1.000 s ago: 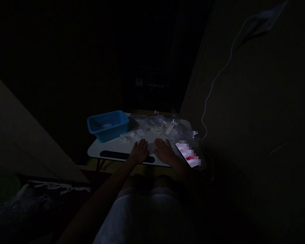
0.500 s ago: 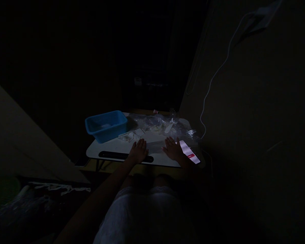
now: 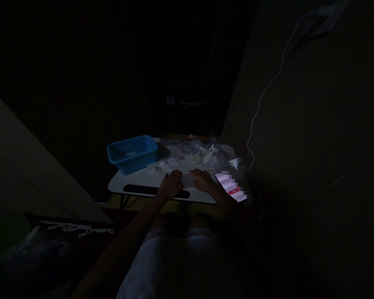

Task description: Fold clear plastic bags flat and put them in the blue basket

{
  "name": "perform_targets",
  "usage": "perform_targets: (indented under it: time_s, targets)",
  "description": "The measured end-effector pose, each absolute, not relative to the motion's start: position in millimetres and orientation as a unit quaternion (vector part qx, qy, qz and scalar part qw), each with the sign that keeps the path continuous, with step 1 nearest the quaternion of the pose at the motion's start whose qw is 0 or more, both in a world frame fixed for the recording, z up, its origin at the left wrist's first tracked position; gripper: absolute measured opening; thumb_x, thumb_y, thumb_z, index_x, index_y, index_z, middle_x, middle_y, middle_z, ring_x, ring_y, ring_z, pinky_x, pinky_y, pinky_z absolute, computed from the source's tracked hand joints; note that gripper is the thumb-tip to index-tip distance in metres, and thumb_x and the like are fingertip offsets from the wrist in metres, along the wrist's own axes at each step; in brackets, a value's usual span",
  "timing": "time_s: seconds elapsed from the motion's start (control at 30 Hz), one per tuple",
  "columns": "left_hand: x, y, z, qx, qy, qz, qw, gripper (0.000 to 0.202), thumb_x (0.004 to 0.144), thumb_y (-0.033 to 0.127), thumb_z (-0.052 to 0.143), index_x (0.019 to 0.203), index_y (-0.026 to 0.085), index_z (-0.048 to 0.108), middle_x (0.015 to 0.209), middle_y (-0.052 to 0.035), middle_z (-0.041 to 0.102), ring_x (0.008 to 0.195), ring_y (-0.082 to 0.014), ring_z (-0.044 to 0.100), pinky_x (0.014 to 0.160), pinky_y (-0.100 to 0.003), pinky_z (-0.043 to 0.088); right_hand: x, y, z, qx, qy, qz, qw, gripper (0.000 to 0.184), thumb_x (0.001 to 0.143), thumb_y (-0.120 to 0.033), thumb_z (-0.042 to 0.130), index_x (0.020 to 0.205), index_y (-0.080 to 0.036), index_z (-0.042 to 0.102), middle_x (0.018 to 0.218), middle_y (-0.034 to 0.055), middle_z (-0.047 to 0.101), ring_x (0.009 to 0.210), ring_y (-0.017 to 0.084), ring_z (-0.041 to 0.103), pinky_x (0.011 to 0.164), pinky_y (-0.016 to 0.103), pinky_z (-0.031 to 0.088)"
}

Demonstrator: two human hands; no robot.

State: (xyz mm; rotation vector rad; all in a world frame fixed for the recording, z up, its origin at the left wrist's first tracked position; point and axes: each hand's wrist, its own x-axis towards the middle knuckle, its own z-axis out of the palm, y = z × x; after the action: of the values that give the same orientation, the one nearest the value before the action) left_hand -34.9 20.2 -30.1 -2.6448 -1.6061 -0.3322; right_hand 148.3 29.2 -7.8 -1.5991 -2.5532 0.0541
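Note:
My left hand point(image 3: 171, 185) lies palm down on the white table point(image 3: 137, 180), with its fingers stretched forward at the left end of a thin, pale translucent plastic piece point(image 3: 187, 180). My right hand point(image 3: 202, 181) rests on the other end of this plastic, its fingers pointing left and somewhat apart. Dim light hides the exact form of the plastic. Close to my right wrist lies a lit phone point(image 3: 232, 187). Beyond my hands are small white packets point(image 3: 163, 165) and a heap of crumpled clear plastic bags point(image 3: 196, 149).
A blue basin point(image 3: 132, 155) stands at the table's left, with something pale inside. A black slot strip point(image 3: 143, 190) runs along the front edge. On the right a white cable point(image 3: 262, 97) hangs down the wall. A green basket point(image 3: 8, 232) is at lower left.
My right hand has moved left, from lying spread beside the phone to the plastic near my left hand. Less of the plastic's length shows now. My left hand stays in place.

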Motion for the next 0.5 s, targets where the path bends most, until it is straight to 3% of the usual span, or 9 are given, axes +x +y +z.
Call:
perform_targets:
  time_s: [0.2,0.33,0.5]
  targets:
    - [-42.3,27.5,-29.2,-0.845,-0.486,-0.218,-0.03,0.058,0.074,0.035,0.052,0.123,0.007,0.039,0.12,-0.0169,0.05,0.11,-0.0253,0.045,0.093,-0.037,0.033,147.0,54.6,9.9,-0.586,-0.806,0.081,0.017,0.059,0.058,-0.034,0.062,0.116,-0.028,0.049,0.11,0.0045,0.057,0.104,0.026,0.047,0.086,0.038,0.033]
    - [-44.1,31.1,-30.1,-0.848,-0.462,-0.255,-0.045,0.054,0.069,0.035,0.058,0.116,0.009,0.048,0.112,-0.0151,0.055,0.104,-0.0251,0.049,0.091,-0.037,0.035,142.8,63.3,19.9,-0.605,-0.772,0.192,0.023,0.035,0.05,-0.027,0.068,0.084,-0.024,0.065,0.091,0.0045,0.064,0.095,0.028,0.051,0.081,0.039,0.034]
    - [-44.7,35.7,-31.4,-0.818,-0.466,-0.315,-0.123,0.039,0.064,0.038,0.063,0.096,0.015,0.061,0.105,-0.0113,0.06,0.101,-0.0255,0.05,0.091,-0.037,0.034,143.4,70.1,22.9,-0.578,-0.762,0.286,0.059,0.012,0.049,-0.017,0.066,0.06,-0.018,0.063,0.063,-0.001,0.06,0.069,0.018,0.055,0.063,0.026,0.038]
